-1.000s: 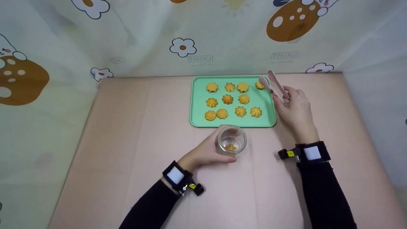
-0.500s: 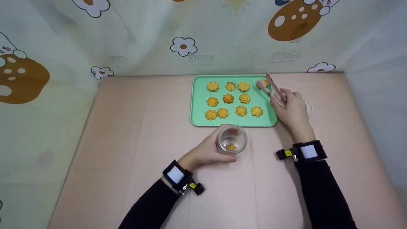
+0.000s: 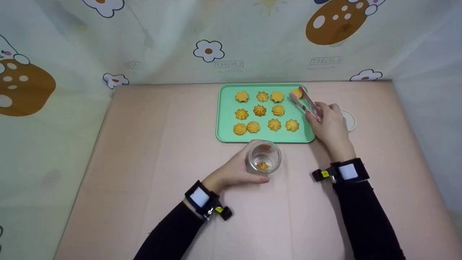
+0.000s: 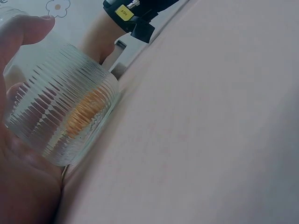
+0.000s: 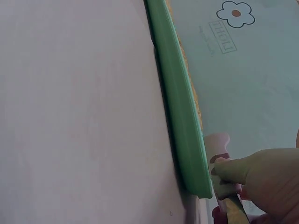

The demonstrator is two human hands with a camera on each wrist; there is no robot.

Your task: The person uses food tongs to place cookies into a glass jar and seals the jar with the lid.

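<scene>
My left hand grips a clear glass jar upright in front of the tray. One golden cookie lies at its bottom, seen through the ribbed glass in the left wrist view. My right hand holds pink tongs, thumb on one side and fingers on the other. The tong tips stand either side of a round cookie in the tray's back right corner. In the right wrist view the tongs show partly behind the tray's edge.
Several more swirled cookies lie in loose rows on the green tray. A white round lid rests on the table right of the tray, partly behind my right hand. A patterned curtain rises behind the table.
My right hand has moved left and a little nearer, bringing the tong tips down around the corner cookie. The white lid has come into view. My left hand and the jar stay put.
</scene>
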